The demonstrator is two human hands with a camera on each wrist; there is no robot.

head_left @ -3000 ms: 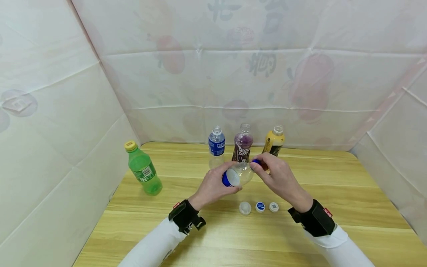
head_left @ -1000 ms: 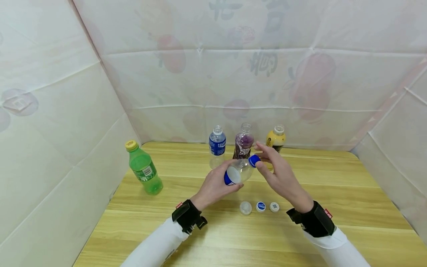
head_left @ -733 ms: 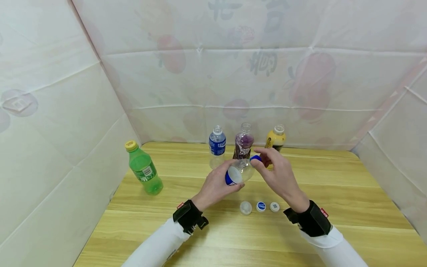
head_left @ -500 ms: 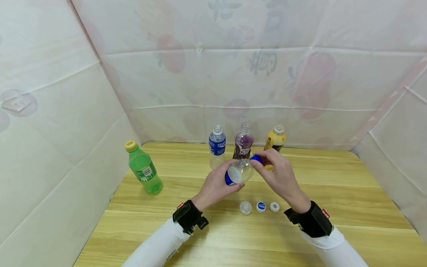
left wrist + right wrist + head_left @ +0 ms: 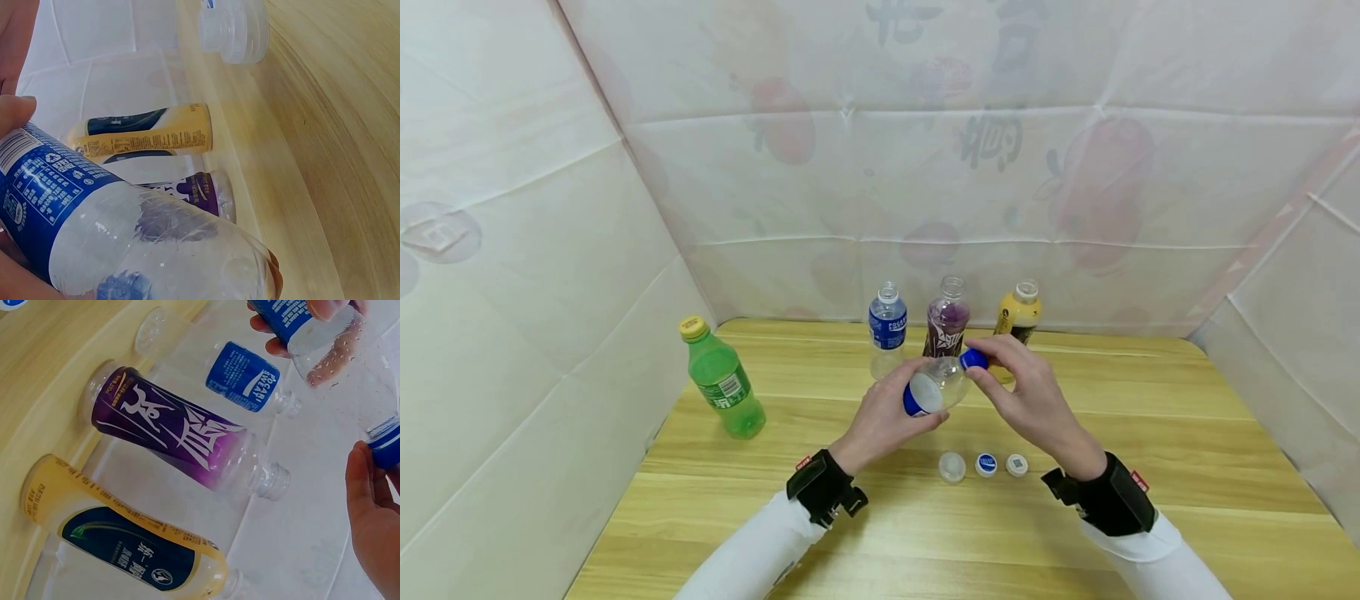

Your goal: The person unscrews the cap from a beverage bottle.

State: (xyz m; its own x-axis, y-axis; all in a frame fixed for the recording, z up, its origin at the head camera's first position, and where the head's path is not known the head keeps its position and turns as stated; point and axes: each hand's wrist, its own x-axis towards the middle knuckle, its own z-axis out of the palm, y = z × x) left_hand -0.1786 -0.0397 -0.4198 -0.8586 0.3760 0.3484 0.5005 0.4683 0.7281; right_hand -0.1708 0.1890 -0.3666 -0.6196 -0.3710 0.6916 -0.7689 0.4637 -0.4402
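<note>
My left hand (image 5: 883, 412) grips a clear plastic bottle (image 5: 947, 383) with a blue label, tilted above the table with its neck toward the right. A blue cap (image 5: 973, 359) sits on the neck, and my right hand (image 5: 1026, 396) pinches it between thumb and fingers. In the left wrist view the bottle (image 5: 156, 244) fills the lower left, its base toward the table. The right wrist view has the cap (image 5: 387, 445) at the right edge, with my right hand's fingers (image 5: 359, 487) against it. Water drops cling inside the bottle.
Uncapped bottles stand behind my hands: a blue-labelled one (image 5: 888, 325), a purple one (image 5: 947, 325) and a yellow one (image 5: 1021, 312). A green bottle (image 5: 724, 383) with a yellow cap is at the left. Three loose caps, clear (image 5: 952, 467), blue-and-white (image 5: 986, 465) and white (image 5: 1017, 465), lie in front.
A second ago my right fingers were spread beside the blue cap; they have since closed on it. The left hand keeps its hold on the bottle, nearly still.
</note>
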